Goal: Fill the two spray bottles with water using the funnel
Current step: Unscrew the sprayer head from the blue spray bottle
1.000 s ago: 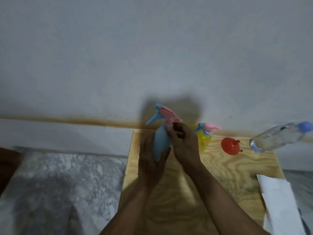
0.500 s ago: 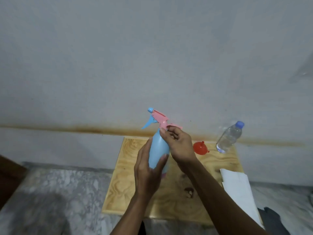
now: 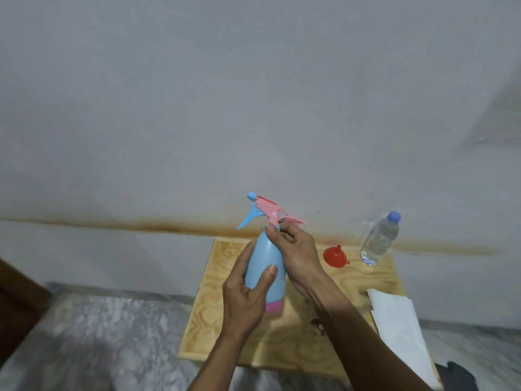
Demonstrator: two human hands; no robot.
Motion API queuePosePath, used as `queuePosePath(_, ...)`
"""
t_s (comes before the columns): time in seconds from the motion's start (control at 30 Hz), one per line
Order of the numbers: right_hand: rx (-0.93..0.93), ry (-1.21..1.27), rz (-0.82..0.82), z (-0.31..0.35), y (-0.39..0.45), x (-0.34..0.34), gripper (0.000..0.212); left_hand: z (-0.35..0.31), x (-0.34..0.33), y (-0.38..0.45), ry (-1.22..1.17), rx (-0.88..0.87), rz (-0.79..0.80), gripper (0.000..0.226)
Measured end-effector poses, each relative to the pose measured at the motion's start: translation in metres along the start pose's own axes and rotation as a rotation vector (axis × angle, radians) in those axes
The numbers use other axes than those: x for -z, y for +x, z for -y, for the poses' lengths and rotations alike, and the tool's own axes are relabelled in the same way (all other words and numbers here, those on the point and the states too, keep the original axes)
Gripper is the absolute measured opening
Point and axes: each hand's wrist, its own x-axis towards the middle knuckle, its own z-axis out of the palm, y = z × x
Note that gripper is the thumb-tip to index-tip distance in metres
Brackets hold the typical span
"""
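A light blue spray bottle with a pink base and a pink-and-blue trigger head is held upright above the plywood board. My left hand wraps the bottle's body from the left. My right hand pinches the neck just under the trigger head. A red funnel lies on the board to the right. Beside it stands a clear water bottle with a blue cap, near the wall. The second, yellow spray bottle is hidden behind my hands.
A white sheet of paper lies over the board's right edge. The board rests on a grey marbled floor, close against a pale wall with a brown stain line. A dark brown edge shows at far left.
The view pulled back and up, so the board looks smaller. Both hands kept hold of the blue spray bottle, which stands more upright. The yellow bottle went out of sight behind my hands.
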Motion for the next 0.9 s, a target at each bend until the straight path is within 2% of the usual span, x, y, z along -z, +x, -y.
queuePosePath(0.1,0.002,-0.013,0.002,-0.001,0.003,-0.016,0.023,-0.003,0.014,0.008,-0.048,0.023,0.022,0.052)
queuePosePath(0.23,-0.003,0.044,-0.086,-0.003,0.010,-0.038,0.033,-0.003,0.033,0.021,-0.111,0.034,0.035,0.048)
queuePosePath(0.6,0.064,-0.045,-0.129,-0.009,0.013,-0.071,0.014,-0.003,0.059,0.040,-0.144,0.058,0.054,0.047)
queuePosePath(0.7,0.057,-0.048,-0.124,-0.004,0.016,-0.073,0.022,-0.003,0.059,0.047,-0.142,0.052,0.052,0.048)
queuePosePath(0.9,0.083,-0.052,-0.156,0.001,0.025,-0.069,0.016,-0.005,0.051,0.055,-0.146,0.035,0.054,0.047)
